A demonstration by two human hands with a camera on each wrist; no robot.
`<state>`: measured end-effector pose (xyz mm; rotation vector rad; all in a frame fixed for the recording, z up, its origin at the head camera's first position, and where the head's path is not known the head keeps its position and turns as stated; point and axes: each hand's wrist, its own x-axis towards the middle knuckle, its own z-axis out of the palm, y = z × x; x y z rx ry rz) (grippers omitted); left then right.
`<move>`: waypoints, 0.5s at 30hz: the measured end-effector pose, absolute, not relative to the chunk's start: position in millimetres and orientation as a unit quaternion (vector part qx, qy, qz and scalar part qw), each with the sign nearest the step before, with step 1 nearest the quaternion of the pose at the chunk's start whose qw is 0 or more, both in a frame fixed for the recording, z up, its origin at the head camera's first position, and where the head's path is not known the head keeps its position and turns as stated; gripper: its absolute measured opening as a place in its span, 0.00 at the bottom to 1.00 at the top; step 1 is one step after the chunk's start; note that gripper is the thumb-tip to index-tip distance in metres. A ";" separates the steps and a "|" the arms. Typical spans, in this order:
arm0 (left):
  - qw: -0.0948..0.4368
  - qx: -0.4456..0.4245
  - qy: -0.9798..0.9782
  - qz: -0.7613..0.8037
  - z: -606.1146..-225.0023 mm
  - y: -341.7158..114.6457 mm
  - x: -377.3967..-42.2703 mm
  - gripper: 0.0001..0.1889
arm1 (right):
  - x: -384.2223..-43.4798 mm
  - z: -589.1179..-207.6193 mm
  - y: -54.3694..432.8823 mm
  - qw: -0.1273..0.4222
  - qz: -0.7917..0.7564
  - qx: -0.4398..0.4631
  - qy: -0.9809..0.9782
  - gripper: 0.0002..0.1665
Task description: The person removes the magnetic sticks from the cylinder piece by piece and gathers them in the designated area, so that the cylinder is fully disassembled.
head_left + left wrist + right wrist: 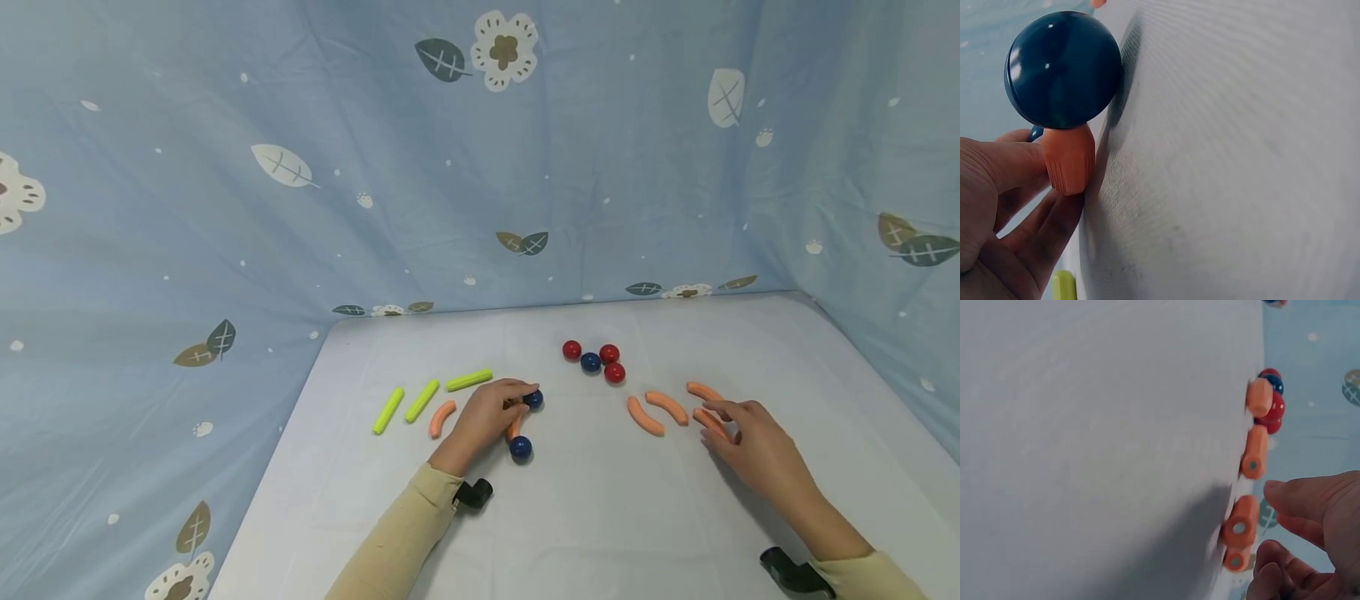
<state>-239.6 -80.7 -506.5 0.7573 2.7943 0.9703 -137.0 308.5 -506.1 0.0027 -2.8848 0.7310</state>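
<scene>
My left hand (483, 417) pinches a curved orange stick (1069, 164) between thumb and fingers. One blue ball (1063, 69) sits on the stick's near end, and a second blue ball (533, 399) is by my fingertips at the far end. Over on the right, my right hand (757, 450) hovers at a curved orange stick (709, 422). In the right wrist view its thumb and fingers are parted beside that stick (1240, 524), with a gap showing. Three more curved orange sticks (667, 407) lie close by, left of and beyond that hand.
At the back of the white table (600, 517) three red balls (572, 350) cluster around a blue ball (591, 362). Three yellow-green straight sticks (422, 401) and a short curved orange stick (442, 418) lie left of my left hand. A blue patterned cloth (375, 150) hangs behind.
</scene>
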 end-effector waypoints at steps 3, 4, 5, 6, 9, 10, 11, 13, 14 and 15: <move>0.044 0.250 0.912 0.322 -507.2 -82.2 -239.8 0.21 | -136.8 -504.0 299.9 0.109 0.254 0.012 -0.961 0.26; 0.044 0.251 0.911 0.325 -507.6 -82.7 -239.8 0.22 | -136.9 -503.7 297.1 0.117 0.256 0.018 -0.959 0.25; 0.044 0.252 0.910 0.327 -508.0 -83.4 -239.9 0.22 | -137.3 -503.5 293.9 0.124 0.258 0.023 -0.958 0.24; 0.045 0.252 0.909 0.328 -508.4 -84.2 -239.9 0.22 | -137.8 -503.3 290.7 0.127 0.261 0.028 -0.957 0.23; 0.044 0.252 0.909 0.330 -509.5 -86.6 -239.3 0.23 | -139.4 -501.7 279.7 0.125 0.267 0.035 -0.955 0.19; 0.043 0.251 0.909 0.330 -509.9 -87.7 -238.9 0.23 | -140.4 -500.8 275.7 0.119 0.269 0.038 -0.955 0.18; 0.042 0.248 0.910 0.330 -510.6 -89.0 -238.4 0.23 | -141.3 -500.0 271.6 0.114 0.274 0.042 -0.954 0.18; 0.037 0.244 0.911 0.331 -511.6 -91.5 -236.7 0.24 | -143.8 -498.7 263.1 0.103 0.279 0.052 -0.953 0.20; 0.034 0.242 0.911 0.331 -511.8 -92.9 -235.5 0.24 | -145.3 -498.5 258.7 0.103 0.280 0.059 -0.953 0.20; 0.031 0.240 0.912 0.331 -512.0 -94.4 -234.1 0.24 | -146.7 -498.4 254.3 0.105 0.280 0.067 -0.952 0.20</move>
